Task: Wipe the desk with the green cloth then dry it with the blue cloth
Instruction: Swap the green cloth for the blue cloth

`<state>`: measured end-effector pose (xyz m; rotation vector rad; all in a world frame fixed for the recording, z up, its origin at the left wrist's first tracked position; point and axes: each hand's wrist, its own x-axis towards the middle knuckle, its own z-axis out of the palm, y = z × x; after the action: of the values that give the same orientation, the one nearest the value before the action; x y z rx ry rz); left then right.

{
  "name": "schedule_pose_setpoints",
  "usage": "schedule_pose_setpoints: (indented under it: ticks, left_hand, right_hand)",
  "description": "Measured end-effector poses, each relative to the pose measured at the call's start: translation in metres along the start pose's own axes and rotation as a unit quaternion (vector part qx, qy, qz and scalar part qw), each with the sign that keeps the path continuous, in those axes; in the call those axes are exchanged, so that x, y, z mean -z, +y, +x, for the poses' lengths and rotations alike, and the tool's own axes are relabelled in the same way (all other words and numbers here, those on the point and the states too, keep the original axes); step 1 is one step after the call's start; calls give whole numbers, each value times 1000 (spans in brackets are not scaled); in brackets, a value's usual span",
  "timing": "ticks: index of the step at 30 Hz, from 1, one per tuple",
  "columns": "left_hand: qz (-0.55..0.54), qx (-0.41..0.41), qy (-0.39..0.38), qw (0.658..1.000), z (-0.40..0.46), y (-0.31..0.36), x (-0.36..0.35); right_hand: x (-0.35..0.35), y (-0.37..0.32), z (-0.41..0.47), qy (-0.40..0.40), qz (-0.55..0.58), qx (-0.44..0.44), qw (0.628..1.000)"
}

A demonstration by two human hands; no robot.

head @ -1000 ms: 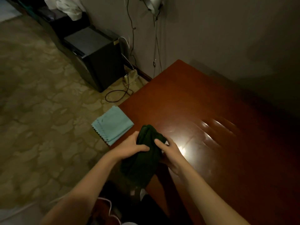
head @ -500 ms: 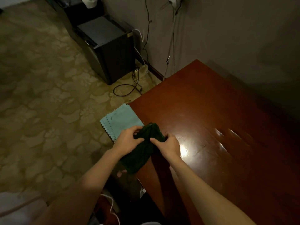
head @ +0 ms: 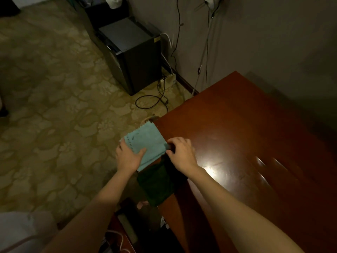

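hands are both down at the near left corner of the tabletop (head: 246,125), and from where i sit the whole next move turns on how the two cloths lie against them.

the blue cloth (head: 147,141) hangs half off the tabletop's left edge, its zigzag-cut end pointing away from me and to the left, its long axis running from that far end back toward my wrists. my left hand (head: 128,157) rests on its near left part, thumb laid across the fabric; the fingers look fairly straight, so i read that grip as a flat press rather than a pinch, though the fingertips are hard to make out in this dim light. the left hand is plainly the nearer one to the blue cloth.

the green cloth (head: 156,183) droops over the tabletop's near edge, just below and beside the blue one, its long axis hanging downward. my right hand (head: 181,152) sits at its top end, fingers curled and pinching what looks like dark fabric right where the two cloths meet.

my guess is that the green cloth is being parked and the blue one is about to be taken up for drying.

no brand, label or readable writing shows; a few dark marks on the blue cloth are too small to read.
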<state>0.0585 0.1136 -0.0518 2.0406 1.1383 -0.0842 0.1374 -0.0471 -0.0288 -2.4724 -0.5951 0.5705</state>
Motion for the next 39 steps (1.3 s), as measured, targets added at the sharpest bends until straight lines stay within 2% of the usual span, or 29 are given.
schedule_pose_setpoints:
  ticks: [2, 6, 9, 11, 14, 17, 20, 21, 22, 24, 27, 29, 31, 34, 39]
  left_hand:
    - [-22, 29, 17, 999, 4, 1, 0]
    - [5, 50, 53, 997, 10, -1, 1]
    - [-20, 49, 21, 998, 12, -1, -3]
    - [-8, 17, -7, 1000, 10, 3, -3]
    - [-23, -88, -27, 996, 9, 8, -3]
    - [-71, -135, -49, 987, 10, 15, 4]
    - [-245, -67, -109, 961, 1, 22, 14]
    - [-263, -42, -139, 954, -3, 22, 15]
    - [-231, -28, -170, 957, -6, 20, 14]
    - [-85, -35, -233, 968, -17, 16, 8]
    - [167, -124, -251, 945, -30, 15, -9]
    - [255, -170, -226, 925, -32, 18, -20]
    - [275, -174, -223, 919, -31, 22, -27]
    - [246, -174, -247, 921, -27, 25, -30]
    - [227, -183, -186, 938, -6, 37, -15]
  right_hand:
    - [-7, -5, 6, 10, -31, 21, 999]
    - [-13, -12, 19, 7, -50, 36, 998]
    - [-16, -19, 30, -8, -37, 28, 999]
    - [-20, -25, 38, -6, -38, 11, 999]
    - [-27, -29, 49, -8, -16, -44, 999]
    - [-16, -27, 54, -54, 148, -97, 983]
    - [11, -20, 47, -75, 327, -105, 936]
    - [22, -16, 41, -65, 371, -104, 920]
    - [32, -10, 34, -54, 420, -104, 900]
    - [49, 3, 16, -35, 484, -101, 868]
    - [66, 22, -11, 10, 471, -112, 875]
    - [70, 32, -25, 62, 458, -137, 876]
    - [69, 42, -35, 111, 469, -169, 860]
    - [67, 50, -45, 157, 468, -194, 848]
    - [69, 55, -53, 174, 466, -201, 844]
